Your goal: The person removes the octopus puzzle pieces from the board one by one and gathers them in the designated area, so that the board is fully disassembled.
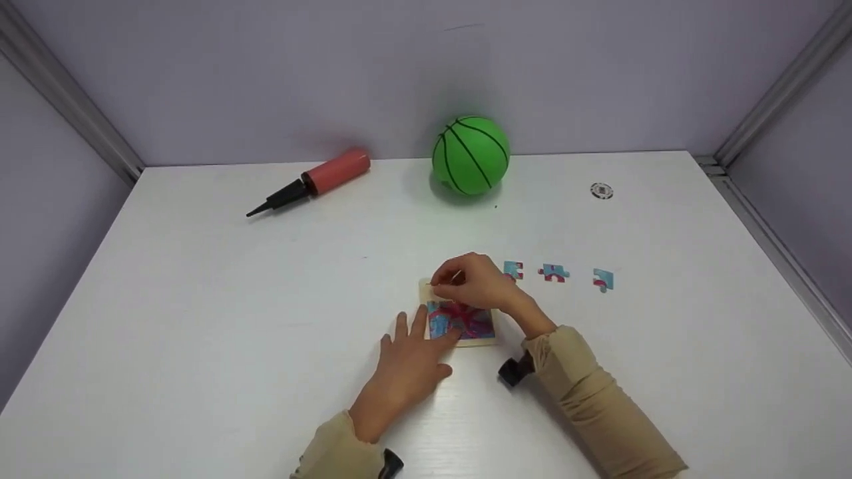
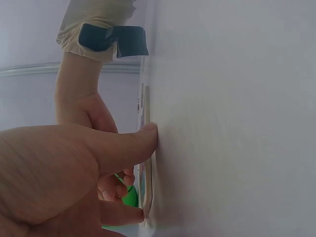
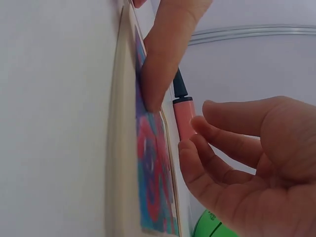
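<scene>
A shallow wooden puzzle tray (image 1: 462,344) lies on the table, its lower part filled with a blue and pink jigsaw picture (image 3: 154,173). My left hand (image 1: 411,362) lies over the tray's lower left side, fingers spread. One of its fingertips presses on the picture, and its thumb (image 2: 131,148) is close to the tray's edge in the left wrist view. Over the tray's upper part hovers my right hand (image 1: 480,283), fingers loosely bent. In the right wrist view its fingertips (image 3: 190,158) stand just off the picture, with nothing seen between them.
Right of the tray lie three loose jigsaw pieces (image 1: 512,269), (image 1: 554,273), (image 1: 603,279) in a row. A green ball (image 1: 471,156) rests by the back wall, with a red and black hand pump (image 1: 338,171) to its left. A round black and white chip (image 1: 602,191) lies at the back right.
</scene>
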Demonstrator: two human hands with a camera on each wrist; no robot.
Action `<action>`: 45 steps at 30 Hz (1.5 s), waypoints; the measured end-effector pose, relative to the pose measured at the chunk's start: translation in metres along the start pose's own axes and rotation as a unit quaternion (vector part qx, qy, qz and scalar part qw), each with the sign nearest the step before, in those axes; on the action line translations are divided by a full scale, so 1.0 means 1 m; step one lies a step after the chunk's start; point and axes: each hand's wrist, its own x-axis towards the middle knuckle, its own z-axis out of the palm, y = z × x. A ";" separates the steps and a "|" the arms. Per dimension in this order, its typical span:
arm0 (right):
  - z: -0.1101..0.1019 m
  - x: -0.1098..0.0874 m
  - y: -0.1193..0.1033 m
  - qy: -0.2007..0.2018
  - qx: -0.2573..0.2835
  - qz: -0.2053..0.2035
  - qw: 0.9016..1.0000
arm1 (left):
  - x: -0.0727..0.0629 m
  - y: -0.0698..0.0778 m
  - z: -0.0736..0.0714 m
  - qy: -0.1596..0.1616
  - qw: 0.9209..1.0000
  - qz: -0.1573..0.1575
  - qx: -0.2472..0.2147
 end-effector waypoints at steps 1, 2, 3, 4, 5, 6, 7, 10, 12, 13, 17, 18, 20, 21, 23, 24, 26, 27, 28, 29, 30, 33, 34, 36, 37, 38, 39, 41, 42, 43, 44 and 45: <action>0.001 0.000 0.000 -0.003 -0.007 0.000 1.000 | 0.000 0.001 0.000 0.000 1.000 0.002 0.000; 0.001 0.000 -0.001 -0.007 -0.011 -0.003 1.000 | 0.000 0.001 0.000 -0.003 1.000 0.003 0.000; 0.001 0.000 -0.001 -0.010 -0.016 -0.004 1.000 | 0.000 0.002 0.000 -0.005 1.000 0.004 0.001; 0.002 0.000 -0.001 -0.014 -0.018 -0.008 1.000 | 0.000 0.002 0.000 -0.007 1.000 0.003 0.000; 0.002 0.000 0.000 -0.017 -0.020 -0.011 1.000 | 0.000 0.002 0.000 -0.009 1.000 0.002 -0.001; 0.002 0.000 0.000 -0.020 -0.022 -0.015 0.999 | 0.000 0.002 0.000 -0.010 1.000 0.000 -0.003; 0.003 0.000 0.000 -0.023 -0.024 -0.017 0.999 | 0.000 0.002 0.000 -0.012 1.000 -0.002 -0.005; 0.003 0.001 0.001 -0.033 -0.030 -0.020 0.999 | 0.000 0.001 0.000 -0.013 1.000 -0.004 -0.006; 0.004 0.001 0.001 -0.039 -0.036 -0.018 0.998 | 0.000 0.000 0.001 -0.012 1.000 -0.003 -0.006; 0.004 0.001 0.000 -0.042 -0.036 -0.018 0.998 | 0.000 0.000 0.001 -0.012 1.000 -0.002 -0.004; 0.005 0.001 0.000 -0.045 -0.036 -0.014 0.998 | 0.001 -0.001 0.001 -0.008 1.000 -0.001 -0.001; 0.005 0.001 0.000 -0.044 -0.036 -0.014 0.998 | 0.001 -0.002 0.000 -0.008 1.000 -0.003 -0.002; 0.005 0.002 0.000 -0.043 -0.039 -0.014 0.998 | 0.001 -0.001 -0.001 -0.011 1.000 -0.006 -0.002; 0.006 0.002 0.000 -0.042 -0.040 -0.015 0.998 | 0.000 -0.001 -0.001 -0.013 1.000 -0.008 -0.001; 0.006 0.003 0.001 -0.042 -0.041 -0.015 0.998 | -0.001 -0.001 -0.002 -0.017 1.000 -0.012 0.002; 0.007 0.003 0.001 -0.042 -0.043 -0.016 0.998 | -0.001 0.000 -0.002 -0.019 1.000 -0.014 0.003; 0.007 0.003 0.002 -0.044 -0.046 -0.017 0.998 | -0.002 0.000 -0.001 -0.021 1.000 -0.015 0.006; 0.007 0.003 0.002 -0.044 -0.047 -0.016 0.998 | -0.002 0.001 -0.001 -0.021 1.000 -0.016 0.007; 0.007 0.003 0.003 -0.045 -0.047 -0.016 0.998 | -0.002 0.001 -0.001 -0.023 1.000 -0.017 0.006; 0.007 0.003 0.003 -0.045 -0.047 -0.016 0.998 | -0.001 0.001 -0.001 -0.023 1.000 -0.016 0.007; 0.007 0.003 0.003 -0.044 -0.048 -0.019 0.998 | -0.001 0.001 -0.001 -0.023 1.000 -0.016 0.007; 0.006 0.002 0.001 -0.039 -0.046 -0.024 0.998 | -0.001 0.001 -0.002 -0.030 0.999 -0.019 0.008; 0.007 0.002 0.001 -0.038 -0.045 -0.026 0.998 | 0.000 0.001 -0.002 -0.033 0.999 -0.020 0.008; 0.006 0.001 0.000 -0.037 -0.043 -0.029 0.998 | 0.000 0.001 -0.003 -0.035 0.999 -0.021 0.008; 0.007 0.001 0.000 -0.037 -0.042 -0.028 0.998 | 0.000 0.001 -0.004 -0.037 0.999 -0.022 0.008; 0.007 0.001 0.000 -0.037 -0.041 -0.027 0.998 | 0.001 0.001 -0.004 -0.037 0.999 -0.022 0.010; 0.007 0.001 0.000 -0.039 -0.042 -0.027 0.998 | 0.001 0.002 -0.004 -0.036 0.999 -0.021 0.013; 0.007 0.001 0.000 -0.044 -0.044 -0.027 0.998 | 0.002 0.002 -0.004 -0.033 0.999 -0.020 0.017; 0.007 0.001 0.000 -0.046 -0.045 -0.027 0.998 | 0.002 0.002 -0.003 -0.032 0.999 -0.020 0.017; 0.007 0.002 0.000 -0.048 -0.046 -0.025 0.997 | 0.002 0.002 -0.003 -0.031 0.999 -0.020 0.018; 0.006 0.001 0.000 -0.050 -0.047 -0.025 0.997 | 0.002 0.002 -0.003 -0.030 0.999 -0.019 0.018; 0.006 0.001 0.000 -0.052 -0.047 -0.025 0.997 | 0.002 0.002 -0.002 -0.030 0.999 -0.019 0.017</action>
